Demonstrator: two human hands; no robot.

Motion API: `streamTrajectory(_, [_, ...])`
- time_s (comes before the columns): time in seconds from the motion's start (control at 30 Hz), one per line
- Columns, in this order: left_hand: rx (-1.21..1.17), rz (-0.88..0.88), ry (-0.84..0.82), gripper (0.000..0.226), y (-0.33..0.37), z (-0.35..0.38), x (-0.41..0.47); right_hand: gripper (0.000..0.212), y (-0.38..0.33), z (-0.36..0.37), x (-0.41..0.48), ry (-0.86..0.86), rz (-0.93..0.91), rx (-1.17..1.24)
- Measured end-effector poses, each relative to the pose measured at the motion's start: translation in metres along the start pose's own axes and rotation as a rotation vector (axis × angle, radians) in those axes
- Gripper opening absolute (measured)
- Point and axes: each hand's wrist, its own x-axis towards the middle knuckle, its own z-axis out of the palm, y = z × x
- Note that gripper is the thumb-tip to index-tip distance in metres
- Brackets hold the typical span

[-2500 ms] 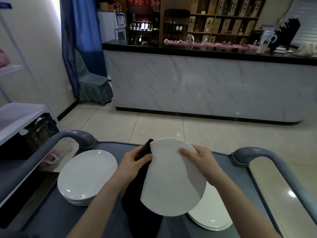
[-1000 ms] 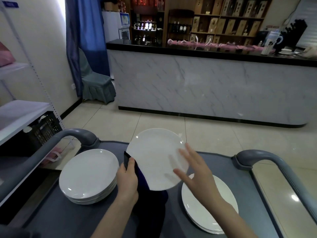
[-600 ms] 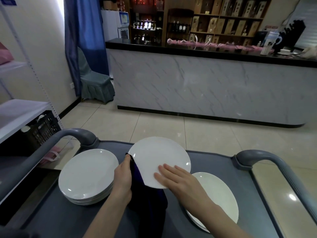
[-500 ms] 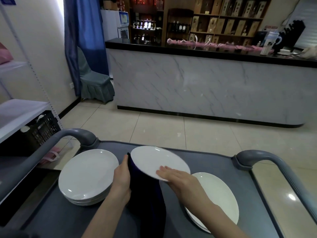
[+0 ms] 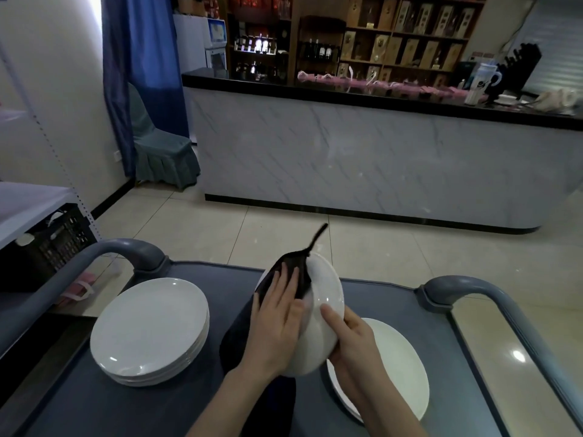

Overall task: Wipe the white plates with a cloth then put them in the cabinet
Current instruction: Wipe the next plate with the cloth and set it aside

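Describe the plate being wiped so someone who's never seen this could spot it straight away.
On the grey cart in the foreground, look between the stack of plates at left and the flat plate at right. The tilted plate is the only one off the cart: the right hand grips its edge and the left hand presses a dark cloth against it.

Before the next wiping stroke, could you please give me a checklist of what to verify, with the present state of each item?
1. Grip: the right hand grips the held plate by its lower edge: ok.
2. Contact: the left hand presses the dark cloth flat on it: ok.
3. Clearance: held plate apart from the left stack: ok.
4. Plate face wiped clean: cannot tell.
5. The cabinet located: cannot tell.
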Motion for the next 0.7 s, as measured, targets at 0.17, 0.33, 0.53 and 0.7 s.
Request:
streamTrajectory(0.17, [0.086, 0.136, -0.103, 0.053, 0.013, 0.010, -0.026, 0.034, -0.016, -0.004, 0.005, 0.058, 0.001, 0.153])
streamTrajectory(0.33, [0.151, 0.131, -0.168, 0.057, 0.024, 0.003, 0.003, 0.035, -0.016, -0.010, 0.001, 0.041, 0.017, 0.175])
streamTrajectory(0.53, [0.135, 0.035, -0.158, 0.056, 0.005, -0.008, 0.028, 0.035, -0.026, -0.017, -0.002, 0.031, 0.007, 0.172])
streamTrajectory(0.7, [-0.027, 0.017, -0.125, 0.057, -0.008, 0.005, -0.006, 0.037, -0.035, -0.024, 0.002, 0.085, -0.033, 0.208])
